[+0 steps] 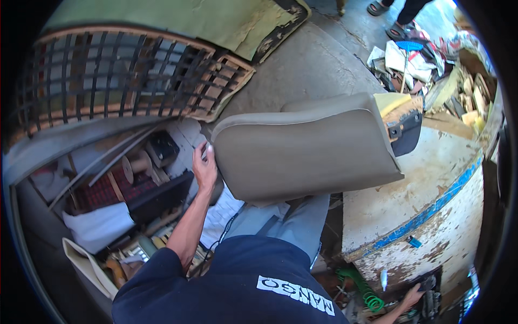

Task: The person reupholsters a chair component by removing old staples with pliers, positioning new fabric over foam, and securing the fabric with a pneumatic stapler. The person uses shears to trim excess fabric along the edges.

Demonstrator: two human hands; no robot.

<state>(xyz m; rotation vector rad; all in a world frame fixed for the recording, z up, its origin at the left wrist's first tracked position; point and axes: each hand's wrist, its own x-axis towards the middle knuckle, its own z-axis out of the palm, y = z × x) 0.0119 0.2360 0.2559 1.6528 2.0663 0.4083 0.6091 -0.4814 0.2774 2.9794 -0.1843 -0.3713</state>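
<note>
In front of me, above my lap (302, 218), is a bulky taupe upholstered piece (302, 154), its broad face smooth and its upper left corner rounded. A pale seam curves along the top edge. The cover ends in a loose, pointed flap at the lower right. Beyond it I see yellow foam (390, 102), bare wood (403, 114) and a black panel (408, 133) uncovered. My left hand (204, 166) is at its left edge; whether I grip it is unclear.
</note>
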